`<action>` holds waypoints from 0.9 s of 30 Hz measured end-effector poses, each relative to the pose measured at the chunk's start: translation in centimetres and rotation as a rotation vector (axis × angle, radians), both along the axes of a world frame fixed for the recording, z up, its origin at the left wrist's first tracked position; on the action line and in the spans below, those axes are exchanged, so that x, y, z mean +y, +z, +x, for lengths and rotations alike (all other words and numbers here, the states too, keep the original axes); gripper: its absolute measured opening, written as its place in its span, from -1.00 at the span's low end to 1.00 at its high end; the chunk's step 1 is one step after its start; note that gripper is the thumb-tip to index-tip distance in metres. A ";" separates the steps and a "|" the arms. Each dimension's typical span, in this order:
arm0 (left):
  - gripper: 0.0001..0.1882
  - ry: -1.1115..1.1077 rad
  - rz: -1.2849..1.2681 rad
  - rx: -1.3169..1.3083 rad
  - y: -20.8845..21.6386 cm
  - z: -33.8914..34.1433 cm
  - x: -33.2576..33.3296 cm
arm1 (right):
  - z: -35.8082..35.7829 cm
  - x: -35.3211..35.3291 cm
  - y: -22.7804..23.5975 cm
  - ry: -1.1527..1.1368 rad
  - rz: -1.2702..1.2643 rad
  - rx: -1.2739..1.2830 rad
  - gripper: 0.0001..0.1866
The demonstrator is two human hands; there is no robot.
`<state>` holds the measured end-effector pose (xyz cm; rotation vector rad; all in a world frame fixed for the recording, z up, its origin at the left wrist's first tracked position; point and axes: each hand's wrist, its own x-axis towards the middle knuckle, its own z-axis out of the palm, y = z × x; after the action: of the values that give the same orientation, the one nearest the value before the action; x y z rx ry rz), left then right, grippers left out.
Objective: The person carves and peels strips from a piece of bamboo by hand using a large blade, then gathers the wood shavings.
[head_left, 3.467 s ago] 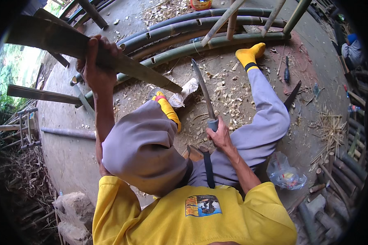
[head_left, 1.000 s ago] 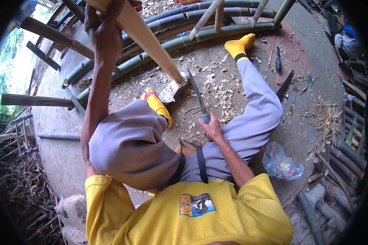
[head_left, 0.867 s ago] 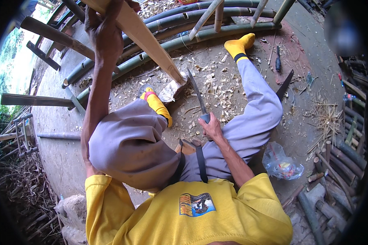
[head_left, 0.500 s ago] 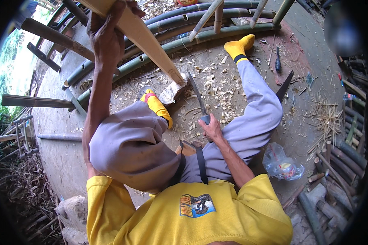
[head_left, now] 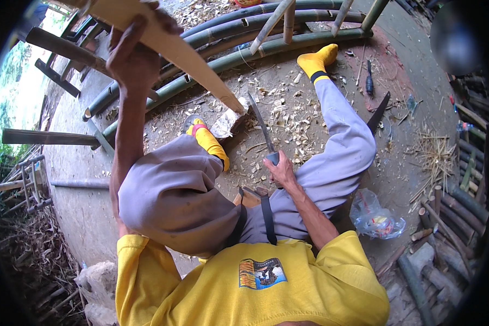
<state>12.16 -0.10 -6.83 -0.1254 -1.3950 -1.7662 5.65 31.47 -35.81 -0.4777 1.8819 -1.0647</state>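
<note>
My left hand point(head_left: 133, 57), raised at the upper left, is wrapped round a long pale wooden board point(head_left: 187, 60). The board slants, its lower end against a rough, whitish block point(head_left: 228, 124) on the ground beside my yellow-socked left foot point(head_left: 207, 142). In my right hand point(head_left: 282, 171), over my right thigh, is a long-bladed knife point(head_left: 262, 124) gripped by its dark handle. Its blade points up and away, the tip close to the board's lower end but apart from it. A wooden sheath-like piece point(head_left: 250, 197) with dark straps lies at my waist.
Curved green bamboo poles point(head_left: 239, 62) with uprights lie ahead. Pale wood chips point(head_left: 290, 117) litter the ground. To the right are a dark-handled tool point(head_left: 369, 81), a dark blade point(head_left: 378, 111), a clear plastic bag point(head_left: 376, 217) and stacked bamboo pieces point(head_left: 462, 209).
The board's upper part has swung left and turned, showing more of its broad face. My left hand has shifted slightly left with it. My right hand and the knife have barely moved.
</note>
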 end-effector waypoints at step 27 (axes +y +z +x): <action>-0.47 0.523 0.068 -0.098 -0.8 5.6 -1.8 | 0.0 -1.1 -1.0 0.015 -0.019 -0.046 -0.61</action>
<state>17.72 -1.92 -7.62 0.3396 -1.2877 -1.3900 5.67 30.36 -36.86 -0.4739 1.8273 -1.0753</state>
